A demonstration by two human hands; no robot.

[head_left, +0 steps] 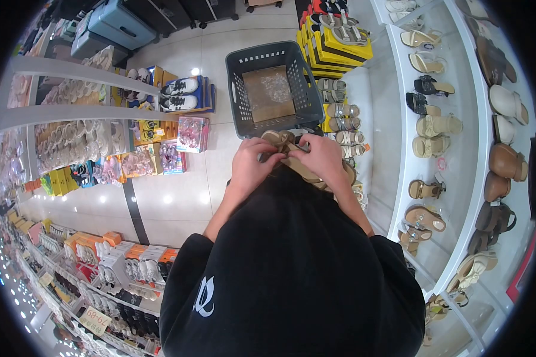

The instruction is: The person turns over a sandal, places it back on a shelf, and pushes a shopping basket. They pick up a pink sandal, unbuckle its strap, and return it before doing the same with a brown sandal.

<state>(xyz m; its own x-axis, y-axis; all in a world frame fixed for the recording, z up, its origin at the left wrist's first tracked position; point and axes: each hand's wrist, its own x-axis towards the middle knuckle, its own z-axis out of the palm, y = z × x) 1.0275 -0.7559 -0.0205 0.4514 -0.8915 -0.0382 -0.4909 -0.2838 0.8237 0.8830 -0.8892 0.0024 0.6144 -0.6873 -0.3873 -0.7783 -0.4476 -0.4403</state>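
A tan sandal (276, 137) is held close in front of my body, above the near edge of a dark grey plastic basket. My left hand (254, 163) grips it from the left, with thumb and fingers pinched at its straps. From the right, my right hand (323, 156) pinches the straps too, its fingertips almost meeting those of the left. Part of another tan sole (302, 170) shows below the right hand. The basket (239, 95) has a piece of brown cardboard (257, 101) at its bottom, with crumpled clear plastic (278, 89) on it.
White shelves (393, 119) with rows of sandals run along the right. Yellow shoe boxes (333, 50) are stacked behind the basket's right side. At the left, a display rack (59, 122) and boxed shoes (181, 95) border the tiled floor (178, 178). Suitcases (122, 27) stand far back.
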